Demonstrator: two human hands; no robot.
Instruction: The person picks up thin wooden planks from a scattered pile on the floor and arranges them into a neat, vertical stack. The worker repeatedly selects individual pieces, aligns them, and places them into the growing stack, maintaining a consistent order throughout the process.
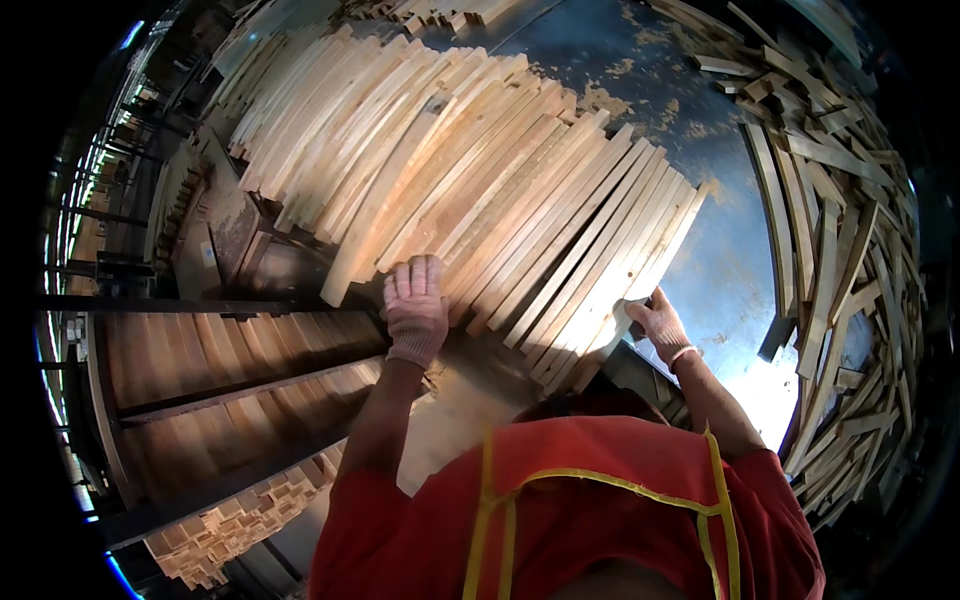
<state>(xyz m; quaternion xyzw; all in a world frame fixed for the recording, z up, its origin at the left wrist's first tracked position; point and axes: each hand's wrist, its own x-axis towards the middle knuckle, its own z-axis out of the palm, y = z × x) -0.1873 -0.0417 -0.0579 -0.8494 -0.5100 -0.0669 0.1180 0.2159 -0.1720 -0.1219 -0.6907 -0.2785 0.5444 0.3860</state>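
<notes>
A long row of pale wooden boards (pixel 510 190) lies side by side on a metal table (pixel 700 240). My left hand (pixel 416 310), in a light work glove, rests with its fingers stretched out and together against the near ends of boards toward the left. One board (pixel 375 220) there sticks out nearer to me than its neighbours. At the right end of the row, my gloved right hand (pixel 660 325) holds the edge of the outermost board (pixel 655 255), its thumb over the near end; its other fingers are partly hidden. A dark gap runs between boards near the right side.
Loose wood strips (pixel 840 230) are heaped along the right. On the left stands a dark-framed rack (pixel 250 390) of brown boards, above a stack of cut wood ends (pixel 240 520). Sawdust patches (pixel 605 100) lie on the table's far part.
</notes>
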